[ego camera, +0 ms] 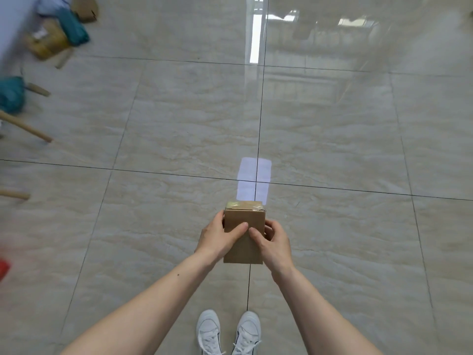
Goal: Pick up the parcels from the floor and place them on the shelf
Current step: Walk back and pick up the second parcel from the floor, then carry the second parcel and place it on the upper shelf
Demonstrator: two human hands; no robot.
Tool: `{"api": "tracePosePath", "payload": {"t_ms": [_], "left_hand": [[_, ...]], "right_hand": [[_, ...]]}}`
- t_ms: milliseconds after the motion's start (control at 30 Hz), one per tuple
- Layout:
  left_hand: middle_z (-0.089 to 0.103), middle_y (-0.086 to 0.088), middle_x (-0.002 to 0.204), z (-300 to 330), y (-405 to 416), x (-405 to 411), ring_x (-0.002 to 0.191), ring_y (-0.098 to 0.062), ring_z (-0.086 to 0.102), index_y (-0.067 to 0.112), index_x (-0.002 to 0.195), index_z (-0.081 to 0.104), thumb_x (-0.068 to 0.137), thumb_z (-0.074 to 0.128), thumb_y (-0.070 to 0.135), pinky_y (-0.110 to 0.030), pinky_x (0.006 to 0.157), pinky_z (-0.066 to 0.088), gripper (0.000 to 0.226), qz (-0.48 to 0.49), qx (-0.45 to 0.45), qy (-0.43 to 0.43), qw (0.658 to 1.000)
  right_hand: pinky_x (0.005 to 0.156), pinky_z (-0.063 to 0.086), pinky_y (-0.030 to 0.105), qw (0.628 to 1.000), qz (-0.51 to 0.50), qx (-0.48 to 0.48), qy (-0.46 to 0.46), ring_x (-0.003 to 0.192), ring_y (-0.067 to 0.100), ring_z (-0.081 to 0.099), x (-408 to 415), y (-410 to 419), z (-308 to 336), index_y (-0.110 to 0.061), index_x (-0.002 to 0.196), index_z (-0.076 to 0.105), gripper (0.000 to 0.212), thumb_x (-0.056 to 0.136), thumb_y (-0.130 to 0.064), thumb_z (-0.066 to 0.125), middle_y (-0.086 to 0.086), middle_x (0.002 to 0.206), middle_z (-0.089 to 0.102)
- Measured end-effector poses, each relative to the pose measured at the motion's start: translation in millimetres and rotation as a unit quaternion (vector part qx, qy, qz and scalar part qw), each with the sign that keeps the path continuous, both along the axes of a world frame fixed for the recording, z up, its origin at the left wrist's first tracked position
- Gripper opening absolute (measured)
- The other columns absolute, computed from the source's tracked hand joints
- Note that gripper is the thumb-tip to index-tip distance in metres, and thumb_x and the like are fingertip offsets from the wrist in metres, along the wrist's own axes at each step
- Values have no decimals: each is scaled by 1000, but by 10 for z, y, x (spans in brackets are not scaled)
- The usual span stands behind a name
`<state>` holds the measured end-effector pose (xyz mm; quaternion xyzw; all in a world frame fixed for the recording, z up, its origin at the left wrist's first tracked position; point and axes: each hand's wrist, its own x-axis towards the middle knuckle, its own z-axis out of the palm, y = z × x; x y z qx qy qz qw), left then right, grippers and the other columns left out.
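Note:
A small brown cardboard parcel [244, 221], taped across its far end, is held in front of me above the tiled floor. My left hand [217, 237] grips its left side with the thumb across the top face. My right hand [272, 240] grips the right side, thumb also on top. Both forearms reach in from the bottom of the view. More parcels lie at the far left: a teal bag [73, 26], a yellowish padded bag [47, 43], a brown box [85, 8] and another teal bag [11, 94]. No shelf is in view.
Glossy beige floor tiles [332, 139] stretch ahead and to the right. Wooden legs [25, 129] of furniture slant in at the left edge. A red thing [3, 269] shows at the lower left edge. My white shoes [227, 331] stand below the parcel.

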<state>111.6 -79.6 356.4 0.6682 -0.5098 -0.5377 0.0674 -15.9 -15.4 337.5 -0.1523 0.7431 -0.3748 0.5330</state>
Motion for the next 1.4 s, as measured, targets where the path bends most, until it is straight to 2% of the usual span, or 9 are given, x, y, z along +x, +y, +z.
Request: {"api": "tracePosePath", "payload": {"t_ms": [100,267,367,467,667,833,1067,1233,1400], "left_hand": [[68,5,115,630,-35,-88,109,-18,62,26,121,60,82,65,59,-36,94,52,51,43,-1,15,999],[66,-4,114,1588,-147,-146,105,-23,62,16,116,56,91,52,60,-37,87,52,51,88,-13,51,995],[63,-6,117,2108,-175,-137,105,-24,60,14,120,53,95,53,51,-33,79,47,44,70,-40,61,995],[64,-6,118,2510,-156,-112,105,-22,61,16,120,51,93,59,44,-32,76,48,39,56,-51,95,993],[63,-5,119,3009,-14,-48,106,-20,61,16,119,50,88,69,32,-32,81,49,40,43,-63,140,987],[58,-8,130,3228,84,24,108,-23,62,15,125,45,87,72,17,-41,83,56,46,45,-54,197,978],[50,-3,136,3414,158,90,108,-20,59,26,152,34,95,63,27,-29,62,50,64,30,-111,229,967],[43,-12,137,3415,240,168,111,-24,59,38,141,46,94,64,25,-25,58,52,52,-9,-158,230,960],[44,-13,136,3443,358,209,116,-30,60,46,114,56,89,69,13,-40,87,59,44,-25,-182,270,945]], "right_hand": [[77,55,26,1000,3,-29,10,89,8,68,-55,-72,675,-21,112,62,30,86,-11,72,-2,103,72],[87,57,37,998,10,-61,8,94,13,67,-132,-85,1688,-24,108,59,33,83,-7,74,-5,104,70],[73,56,19,995,2,-94,-17,101,14,66,-120,-35,2211,-15,113,58,42,79,-4,79,-1,107,69],[57,49,10,994,-10,-107,-27,96,8,65,-80,-3,2666,-11,115,56,47,77,-18,84,-3,103,67],[61,41,20,992,-65,-104,22,83,9,58,-29,4,3219,-8,110,58,47,86,-46,71,1,102,63],[67,46,22,989,-65,-127,48,85,14,59,13,90,3452,-2,112,57,39,88,-30,72,7,102,63],[53,45,4,983,-68,-167,37,74,7,60,130,304,3682,-3,108,55,24,90,-8,69,-2,83,63],[69,49,28,986,-76,-145,34,86,13,62,189,381,3741,-9,110,58,32,85,-20,75,7,107,68],[85,54,48,989,-111,-94,9,99,21,62,271,372,3884,-11,111,52,58,77,-51,77,3,107,64]]}}
